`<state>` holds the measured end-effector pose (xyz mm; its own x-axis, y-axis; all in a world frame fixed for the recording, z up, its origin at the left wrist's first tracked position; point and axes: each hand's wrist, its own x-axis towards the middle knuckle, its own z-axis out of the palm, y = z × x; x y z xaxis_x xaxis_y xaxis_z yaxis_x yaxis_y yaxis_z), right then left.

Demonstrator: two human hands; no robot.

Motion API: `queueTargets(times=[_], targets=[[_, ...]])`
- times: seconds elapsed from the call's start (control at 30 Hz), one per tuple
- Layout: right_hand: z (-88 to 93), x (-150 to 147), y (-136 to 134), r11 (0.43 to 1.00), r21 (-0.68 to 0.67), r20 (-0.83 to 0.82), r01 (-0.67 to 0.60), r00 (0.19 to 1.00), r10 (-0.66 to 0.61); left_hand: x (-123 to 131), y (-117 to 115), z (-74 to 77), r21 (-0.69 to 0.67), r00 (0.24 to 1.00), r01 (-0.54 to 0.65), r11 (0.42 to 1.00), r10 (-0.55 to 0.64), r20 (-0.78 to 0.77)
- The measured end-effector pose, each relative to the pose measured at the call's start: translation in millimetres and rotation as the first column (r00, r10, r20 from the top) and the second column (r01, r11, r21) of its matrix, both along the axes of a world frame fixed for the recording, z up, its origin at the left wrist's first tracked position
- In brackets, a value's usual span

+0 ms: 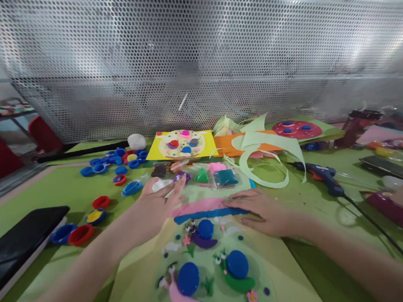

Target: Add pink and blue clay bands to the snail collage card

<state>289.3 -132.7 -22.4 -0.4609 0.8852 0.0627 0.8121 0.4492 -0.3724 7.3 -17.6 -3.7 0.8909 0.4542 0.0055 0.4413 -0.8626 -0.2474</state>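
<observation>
A pale green craft sheet (135,286) lies in front of me with three clay snails whose shells are blue bottle caps (188,278). Pink and blue clay strips (206,209) run across its top. My left hand (157,205) rests at the sheet's upper left, fingers pinched on a small white lump of clay (162,185). My right hand (262,211) lies flat on the upper right of the sheet, its fingers stretched out onto the blue strip.
Several blue and red bottle caps (100,168) are scattered at the left. Small bags of coloured clay (224,177) lie beyond my hands. A blue glue gun (324,178) with its cord is at the right, a black phone (20,244) at the left. A perforated metal screen (194,58) stands behind the table.
</observation>
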Motion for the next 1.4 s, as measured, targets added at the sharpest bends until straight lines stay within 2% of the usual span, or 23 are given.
queueTargets(times=[0.1, 0.23, 0.33, 0.53, 0.77, 1.0, 1.2, 1.4], targets=[[-1.8, 1, -1, 1.000, 0.005, 0.000, 0.002, 1.000, -0.002, -3, 1, 5.5, 0.062, 1.000, -0.009, 0.998, 0.010, -0.007], [-2.8, 3, -2, 1.000, 0.010, -0.002, -0.001, 1.000, 0.001, -4, 1, 13.7, 0.047, 1.000, 0.014, 0.999, -0.013, -0.020], [-3.7, 3, -2, 1.000, 0.014, -0.005, -0.011, 1.000, 0.012, -3, 2, 10.7, 0.047, 1.000, -0.020, 0.999, 0.020, 0.010], [-3.9, 3, -1, 1.000, 0.012, 0.009, -0.008, 1.000, 0.007, -1, 6, -2.8, -0.064, 1.000, -0.022, 0.998, 0.023, 0.004], [-3.0, 2, -1, 1.000, 0.012, -0.003, -0.008, 1.000, 0.008, 3, -2, 1.8, -0.139, 0.995, -0.079, 0.987, 0.069, -0.077], [-6.1, 3, -1, 1.000, 0.008, 0.004, -0.005, 1.000, 0.005, -2, 1, 4.6, -0.053, 0.999, -0.051, 0.997, 0.051, -0.002], [-6.4, 4, -1, 1.000, 0.008, -0.014, -0.005, 1.000, 0.005, 3, -4, 4.9, -0.145, 0.989, -0.099, 0.984, 0.081, -0.128], [-4.2, 3, -2, 1.000, -0.005, -0.021, 0.007, 1.000, -0.007, -3, -3, 9.8, -0.087, 0.992, -0.112, 0.990, 0.107, -0.060]])
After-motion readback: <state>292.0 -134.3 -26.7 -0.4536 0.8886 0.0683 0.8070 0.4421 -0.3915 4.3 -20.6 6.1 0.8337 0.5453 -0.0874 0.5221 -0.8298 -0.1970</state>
